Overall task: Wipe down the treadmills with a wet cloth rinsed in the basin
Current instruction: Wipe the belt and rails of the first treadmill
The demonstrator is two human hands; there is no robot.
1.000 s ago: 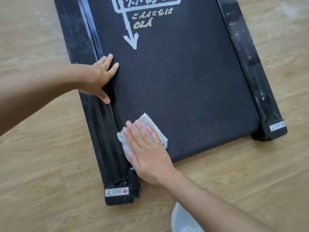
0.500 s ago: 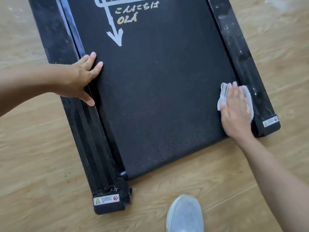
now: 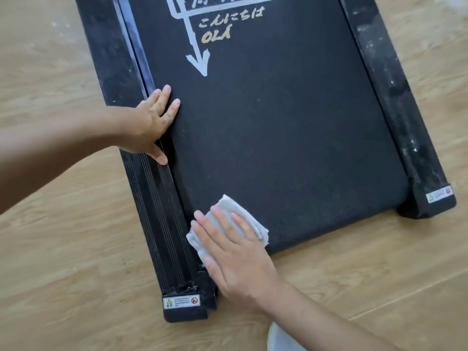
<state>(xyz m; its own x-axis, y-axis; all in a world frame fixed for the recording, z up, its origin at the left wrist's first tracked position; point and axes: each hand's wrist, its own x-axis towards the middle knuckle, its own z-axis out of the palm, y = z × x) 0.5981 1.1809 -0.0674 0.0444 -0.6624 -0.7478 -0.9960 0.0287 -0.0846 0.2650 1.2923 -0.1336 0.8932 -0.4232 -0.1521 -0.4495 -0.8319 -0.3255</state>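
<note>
The right hand (image 3: 235,252) is pressing, fingers straight and flat, on a folded white wet cloth (image 3: 249,219) at the near left corner of the black treadmill belt (image 3: 291,138), while the left hand (image 3: 149,125) is resting open-fingered on the ribbed black side rail (image 3: 154,219) above the pale wooden floor (image 3: 63,262).

Two bare forearms, left hand (image 3: 149,122) and right hand (image 3: 235,259) with short plain nails, toe of a white shoe (image 3: 281,339) at bottom edge
</note>
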